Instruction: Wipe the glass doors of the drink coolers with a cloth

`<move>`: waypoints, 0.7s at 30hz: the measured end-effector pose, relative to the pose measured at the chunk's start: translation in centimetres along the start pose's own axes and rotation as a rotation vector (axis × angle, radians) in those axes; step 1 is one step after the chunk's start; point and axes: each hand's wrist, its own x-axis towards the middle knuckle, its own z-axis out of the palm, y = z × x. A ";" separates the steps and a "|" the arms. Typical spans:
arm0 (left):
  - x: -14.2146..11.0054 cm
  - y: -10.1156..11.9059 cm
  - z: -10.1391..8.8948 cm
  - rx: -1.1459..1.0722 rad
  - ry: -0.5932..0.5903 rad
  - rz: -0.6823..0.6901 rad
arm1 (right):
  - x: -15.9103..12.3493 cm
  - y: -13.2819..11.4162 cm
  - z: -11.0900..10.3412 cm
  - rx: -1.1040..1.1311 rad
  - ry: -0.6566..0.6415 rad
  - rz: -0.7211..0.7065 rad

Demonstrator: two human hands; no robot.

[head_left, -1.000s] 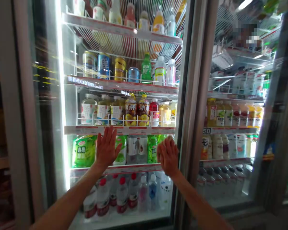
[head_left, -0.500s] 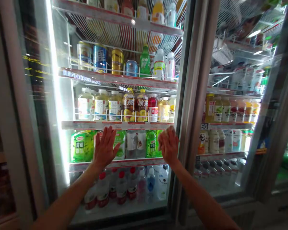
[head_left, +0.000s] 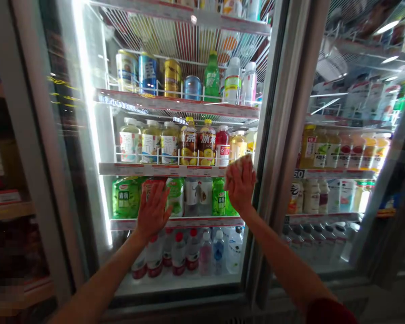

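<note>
My left hand [head_left: 153,209] lies flat against the glass door [head_left: 175,281], fingers stretched upward, over the lower drink shelves. My right hand [head_left: 240,186] presses a pale crumpled cloth [head_left: 245,161] to the same glass, near the door's right side. Most of the cloth is hidden under the palm and fingers; a little shows past the fingertips. Behind the glass near my left hand are a green drink pack [head_left: 126,198] and a dark-red one. Green bottles [head_left: 219,198] stand behind the glass beside my right hand.
Shelves [head_left: 175,170] inside hold cans, tea bottles and red-capped bottles [head_left: 178,254]. A metal door frame [head_left: 283,135] runs upright to the right, with another glass-fronted drinks fridge [head_left: 337,173] beyond. A bright light strip [head_left: 91,112] lines the left inside edge. Goods on shelves stand far left.
My right hand has moved up across the glass with the cloth. My left hand stays flat near the same packs. The view has shifted left and slightly down.
</note>
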 end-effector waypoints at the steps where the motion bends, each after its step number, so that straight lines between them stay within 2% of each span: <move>1: -0.2 -0.1 0.0 -0.006 0.007 0.001 | 0.8 -0.5 0.5 -0.002 0.010 0.023; 3: -0.6 -0.3 -0.2 -0.026 0.021 0.001 | 0.0 -2.2 0.9 0.030 -0.053 -0.080; 6: -1.0 -0.7 -0.6 -0.038 0.026 -0.006 | -3.3 -4.6 0.6 0.105 -0.226 -0.418; 7: -1.0 -1.0 -0.8 -0.031 0.028 -0.008 | -3.5 -4.9 0.6 0.116 -0.256 -0.485; 8: -1.0 -1.3 -0.9 -0.021 0.027 -0.010 | -2.9 -4.9 0.6 0.113 -0.262 -0.498; 9: -1.0 -1.6 -1.1 -0.006 0.027 -0.009 | -1.6 -4.7 0.7 0.097 -0.235 -0.452; 12: -0.9 -2.5 -1.4 0.034 0.021 -0.012 | 4.2 -4.2 1.6 0.036 -0.078 -0.164; 14: -1.0 -2.9 -1.5 0.051 0.021 -0.012 | 5.9 -5.0 2.2 0.035 -0.041 -0.091; 16: -1.3 -3.2 -1.7 0.056 0.024 -0.015 | 4.8 -6.6 2.6 0.074 -0.107 -0.197; 19: -1.9 -3.9 -2.0 0.057 0.015 -0.025 | 1.8 -8.6 2.7 0.153 -0.253 -0.538; 20: -2.0 -4.3 -2.2 0.060 0.008 -0.031 | 1.8 -8.9 2.7 0.167 -0.269 -0.601; 21: -2.1 -4.7 -2.4 0.067 0.004 -0.036 | 2.5 -9.1 2.9 0.172 -0.265 -0.602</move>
